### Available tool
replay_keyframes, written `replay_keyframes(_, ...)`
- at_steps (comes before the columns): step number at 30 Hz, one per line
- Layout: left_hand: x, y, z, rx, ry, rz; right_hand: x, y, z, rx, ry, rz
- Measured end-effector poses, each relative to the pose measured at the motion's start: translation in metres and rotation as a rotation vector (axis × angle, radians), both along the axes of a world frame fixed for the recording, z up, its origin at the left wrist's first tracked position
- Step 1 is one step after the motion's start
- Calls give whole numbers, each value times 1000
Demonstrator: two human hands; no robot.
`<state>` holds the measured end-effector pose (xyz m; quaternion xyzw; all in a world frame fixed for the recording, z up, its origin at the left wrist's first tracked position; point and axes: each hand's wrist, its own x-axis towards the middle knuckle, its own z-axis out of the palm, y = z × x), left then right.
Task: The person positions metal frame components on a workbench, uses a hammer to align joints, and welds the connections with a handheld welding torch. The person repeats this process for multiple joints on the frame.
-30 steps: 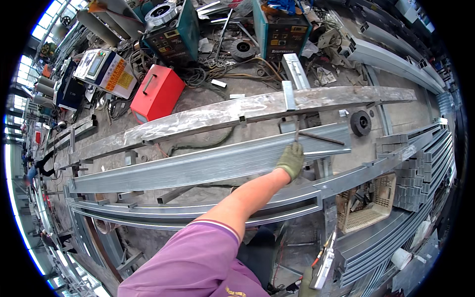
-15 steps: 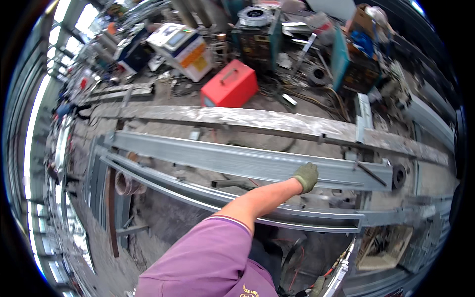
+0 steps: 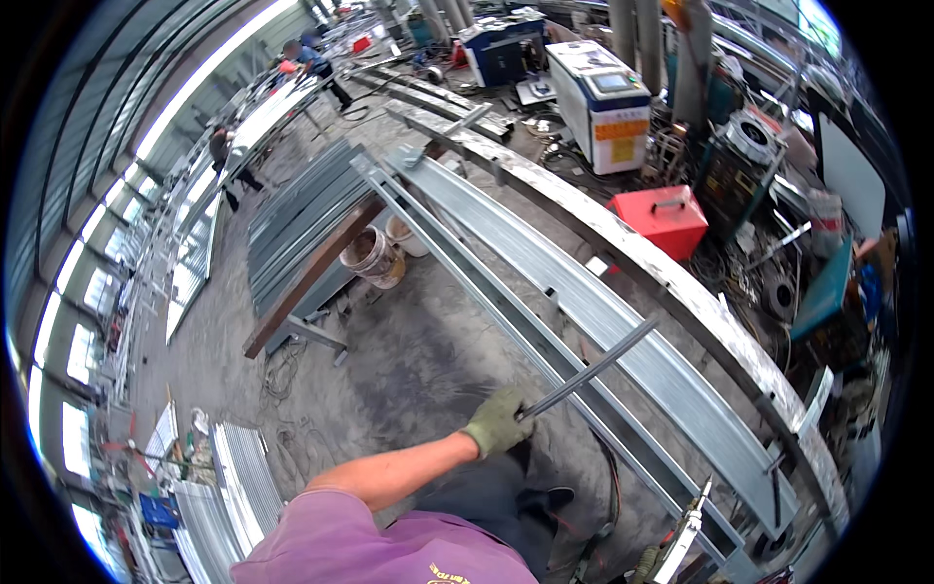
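The left hand (image 3: pixel 498 422) grips a bar (image 3: pixel 595 370), the right hand (image 3: pixel 646 564) a tool (image 3: pixel 683 538); two buckets (image 3: pixel 377 267) stand adjacent, contents unclear.

Stretching the bare left forearm (image 3: pixel 409 469) up and to the right, out of a purple sleeve (image 3: pixel 326 526). Carrying the wrist (image 3: pixel 471 446) nearly straight, turning the back of the gloved left hand (image 3: pixel 498 422) toward the camera. Closing that hand in a grip, out in front of the torso (image 3: pixel 482 558) and over the dark-trousered legs (image 3: pixel 482 493). Holding the gloved right hand (image 3: pixel 646 562) low at the bottom edge, well apart from the other, gripping there too, showing only partly.
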<state>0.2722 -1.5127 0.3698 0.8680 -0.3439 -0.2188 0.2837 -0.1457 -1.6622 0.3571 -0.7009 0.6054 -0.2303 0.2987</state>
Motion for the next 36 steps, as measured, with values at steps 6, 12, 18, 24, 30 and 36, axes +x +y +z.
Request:
replay_keyframes(6, 25, 135, -17, 131, 179, 307, 79, -7, 11, -1, -10, 169)
replay_keyframes(12, 94, 222, -22, 168, 218, 408, 177, -4, 25, 18, -44, 364)
replay_keyframes(18, 193, 292, -53, 68, 212, 433, 366, 4, 74, -149, 263, 660)
replay_keyframes(24, 282, 313, -46, -136, 69, 503, 575, -22, 110, -86, 426, 737)
replay_keyframes(30, 352, 317, -26, -79, -85, 517, 757, -58, 71, -59, 540, 774)
replay_keyframes(36, 395, 319, -12, 68, -88, 625, 871, -94, -23, 168, 498, 672)
